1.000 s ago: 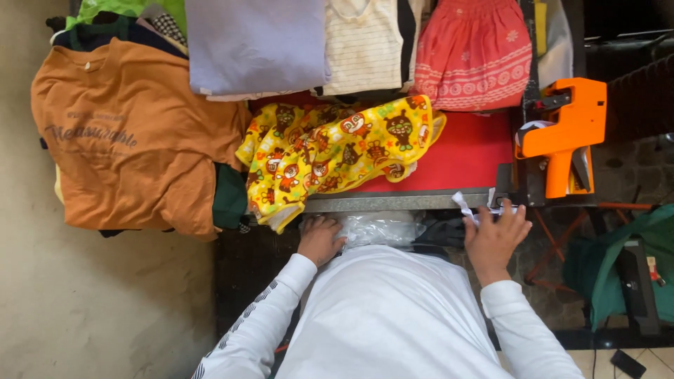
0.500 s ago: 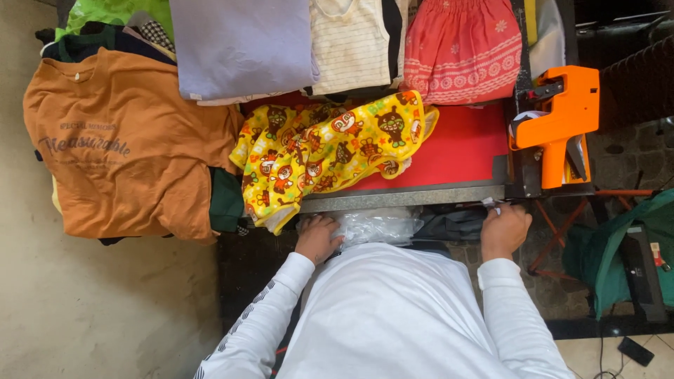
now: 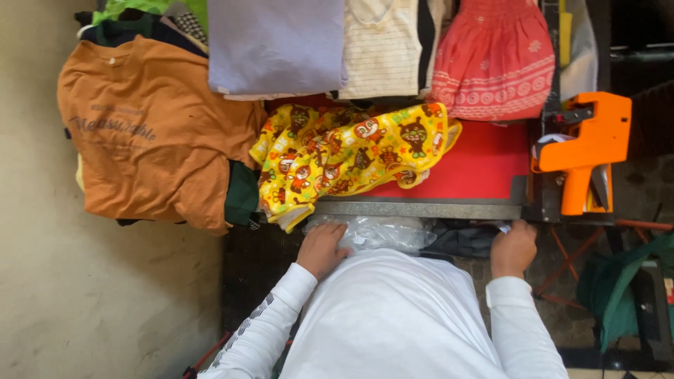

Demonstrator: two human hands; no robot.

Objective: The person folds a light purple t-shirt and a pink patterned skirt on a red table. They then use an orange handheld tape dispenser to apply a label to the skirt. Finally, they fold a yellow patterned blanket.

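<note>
While the yellow cartoon-print garment (image 3: 344, 158) is lying on the red table (image 3: 484, 165), the left hand (image 3: 321, 249) is pressing flat on a clear plastic bag (image 3: 379, 233) below the table's edge, and the right hand (image 3: 512, 249) is curling shut there, its grasp hidden.

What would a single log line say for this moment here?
left hand: on clear plastic bag | right hand: at table edge, contents unclear | yellow printed garment: on table
</note>
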